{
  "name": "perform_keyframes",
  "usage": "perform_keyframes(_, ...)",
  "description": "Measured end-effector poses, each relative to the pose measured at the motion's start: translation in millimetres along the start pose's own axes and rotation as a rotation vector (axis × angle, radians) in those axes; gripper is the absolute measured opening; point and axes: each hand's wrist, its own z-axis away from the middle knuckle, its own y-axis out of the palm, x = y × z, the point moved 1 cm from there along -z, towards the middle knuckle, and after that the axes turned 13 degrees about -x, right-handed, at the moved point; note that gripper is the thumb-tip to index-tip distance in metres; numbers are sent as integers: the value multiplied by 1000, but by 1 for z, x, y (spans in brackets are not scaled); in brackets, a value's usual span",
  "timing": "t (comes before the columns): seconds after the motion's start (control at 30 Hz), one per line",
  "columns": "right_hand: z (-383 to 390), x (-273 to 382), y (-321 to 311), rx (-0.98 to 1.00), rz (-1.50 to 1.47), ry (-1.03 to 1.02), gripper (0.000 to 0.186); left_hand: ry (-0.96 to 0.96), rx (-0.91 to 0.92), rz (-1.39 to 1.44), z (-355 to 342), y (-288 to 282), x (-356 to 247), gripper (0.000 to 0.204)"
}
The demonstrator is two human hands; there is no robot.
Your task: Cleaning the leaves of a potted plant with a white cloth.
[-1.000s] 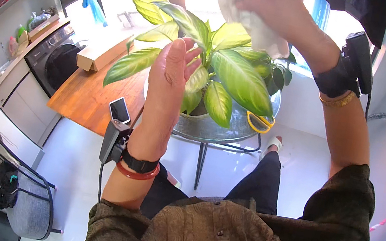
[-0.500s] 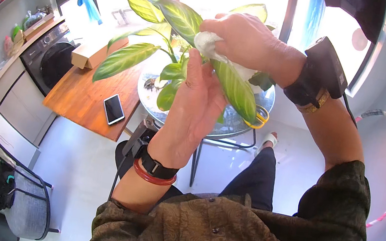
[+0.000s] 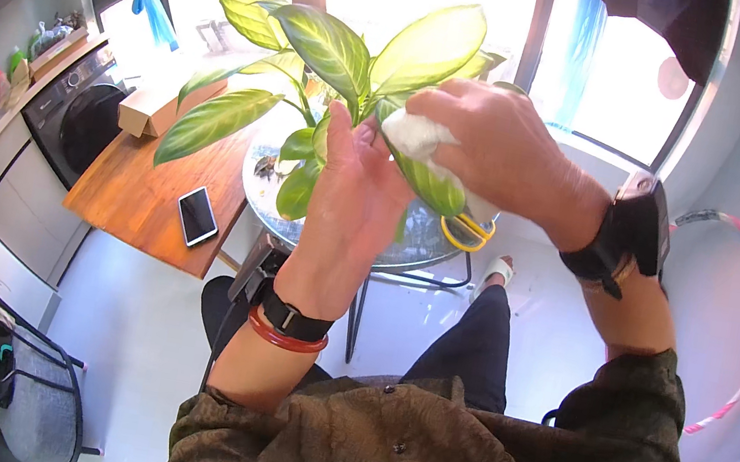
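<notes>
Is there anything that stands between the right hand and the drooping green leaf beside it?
Only the white cloth, bunched in the right hand over the upper part of the leaf; nothing else visible.

Glass table (image 3: 420,249), plant (image 3: 326,50), yellow scissors (image 3: 477,228) perhaps

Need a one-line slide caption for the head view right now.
Right hand holding a white cloth to a leaf of a broad-leaved plant, left hand close by.

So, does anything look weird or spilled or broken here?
I can't see anything spilled or broken. Slightly odd, maybe: the phone lies askew near the edge of the wooden table, where it could get knocked off.
</notes>
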Motion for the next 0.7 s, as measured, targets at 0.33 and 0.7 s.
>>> perform_keyframes(0.33, 36, 0, -10, 26, -81, 65, 22, 21, -94, 1, -1, 0, 2, 57)
perform_keyframes(0.7, 74, -6, -14, 249, -89, 152, 34, 31, -96, 40, -6, -9, 1, 33)
